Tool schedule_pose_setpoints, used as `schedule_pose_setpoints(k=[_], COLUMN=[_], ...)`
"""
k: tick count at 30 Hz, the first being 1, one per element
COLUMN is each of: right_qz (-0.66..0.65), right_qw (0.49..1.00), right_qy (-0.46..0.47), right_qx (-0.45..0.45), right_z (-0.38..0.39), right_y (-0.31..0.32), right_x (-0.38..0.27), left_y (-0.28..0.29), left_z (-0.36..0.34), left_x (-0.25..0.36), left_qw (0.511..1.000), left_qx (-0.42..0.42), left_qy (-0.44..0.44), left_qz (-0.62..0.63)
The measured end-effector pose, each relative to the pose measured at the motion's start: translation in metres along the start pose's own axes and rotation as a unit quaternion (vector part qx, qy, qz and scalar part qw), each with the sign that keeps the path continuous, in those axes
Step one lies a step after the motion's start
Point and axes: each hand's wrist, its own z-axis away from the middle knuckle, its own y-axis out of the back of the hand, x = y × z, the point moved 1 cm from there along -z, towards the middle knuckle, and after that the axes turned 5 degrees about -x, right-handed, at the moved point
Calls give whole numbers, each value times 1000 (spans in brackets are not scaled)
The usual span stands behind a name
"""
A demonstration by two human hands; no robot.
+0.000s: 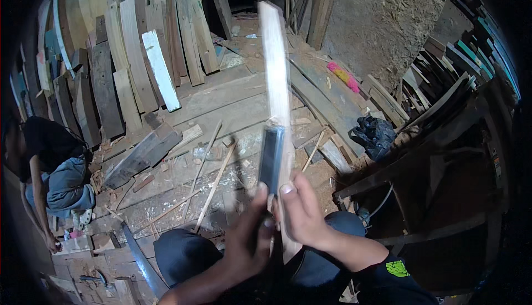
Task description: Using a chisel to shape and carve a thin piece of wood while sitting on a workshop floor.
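Observation:
A long, pale wooden strip (276,67) stands up in front of me, its far end slightly blurred. My right hand (305,213) is closed on the strip's lower right edge, with the thumb on its face. Against the strip's left side lies a dark, flat, broad-bladed tool (271,158) with a squared far end; its exact kind is unclear. My left hand (247,238) is closed around the near end of that tool, close to the strip. The fingers partly hide what lies between the two hands.
Boards (130,33) lean along the far left wall. A handsaw (139,263) lies by my left knee. Another person (58,166) crouches at left. Thin sticks (216,186) and a wooden block (143,158) lie ahead. At right are a black plastic bag (374,137) and a dark frame (432,233).

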Motion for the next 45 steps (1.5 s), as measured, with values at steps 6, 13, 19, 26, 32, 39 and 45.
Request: schedule_pose_setpoints(k=[6,13,19,26,32,39,45], right_qz=[-74,-272,-365,-419,-489,-433,-389], right_qw=[997,945,897,827,720,818,873], right_qy=[-29,-135,-160,-211,-298,-242,-29], right_qx=[-11,-118,-192,-311,-392,-291,-294], right_z=[-12,-15,-13,-12,-10,-20,-21], right_y=[3,21,31,25,13,35,64], right_x=[-7,-19,-13,-4,9,12,-11], left_y=[8,28,29,43,44,57,69], left_z=[-3,8,-2,-6,-10,-1,2], left_x=[-7,-16,-17,-32,-29,-40,-47], left_qw=[985,818,895,780,791,808,731], left_qx=[-14,-8,93,145,180,270,318], left_qy=[132,218,186,306,247,273,266], left_qz=[110,532,394,526,530,448,542])
